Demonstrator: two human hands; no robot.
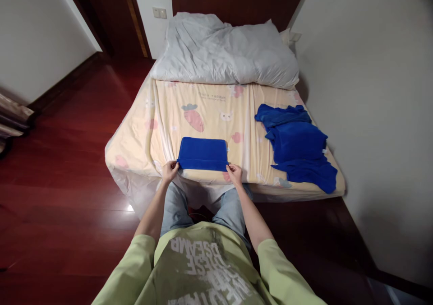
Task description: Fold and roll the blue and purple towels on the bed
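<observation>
A folded blue towel [203, 153] lies flat on the bed near its foot edge. My left hand [169, 170] pinches the towel's near left corner. My right hand [234, 173] pinches its near right corner. The near edge of the towel is lifted slightly between the two hands. Further right on the bed lies a loose pile of blue cloths [297, 144], apart from both hands.
The bed [209, 111] has a pale yellow sheet printed with carrots and cats. A white duvet [225, 52] is bunched at the head end. A white wall runs along the right side, and dark red wooden floor lies to the left.
</observation>
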